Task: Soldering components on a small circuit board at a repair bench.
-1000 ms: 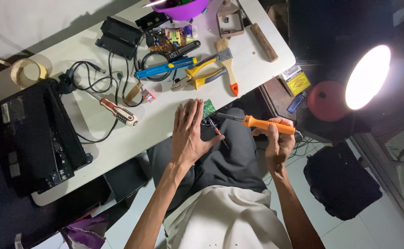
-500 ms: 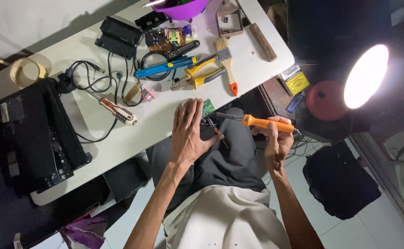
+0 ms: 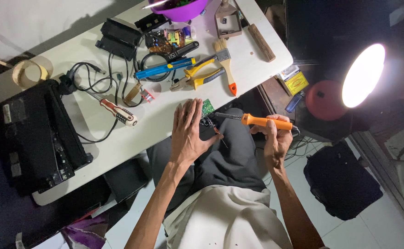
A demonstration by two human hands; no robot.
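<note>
The person's right hand is wrapped around the orange handle of a soldering iron, fingers closed in a firm grip. The iron lies nearly level, its dark metal tip reaching left toward a small green circuit board at the near edge of the white table. The left hand lies flat with fingers spread and stretched out, palm down, gripping nothing; its fingertips rest on the table edge and the board sits just beside the index finger, partly under it. The iron's tip ends just beside the thumb side of that hand. Farther up the table lie yellow-handled pliers, a paintbrush with an orange-tipped handle, a blue tool and a red and white screwdriver. A lamp glares at the right
</note>
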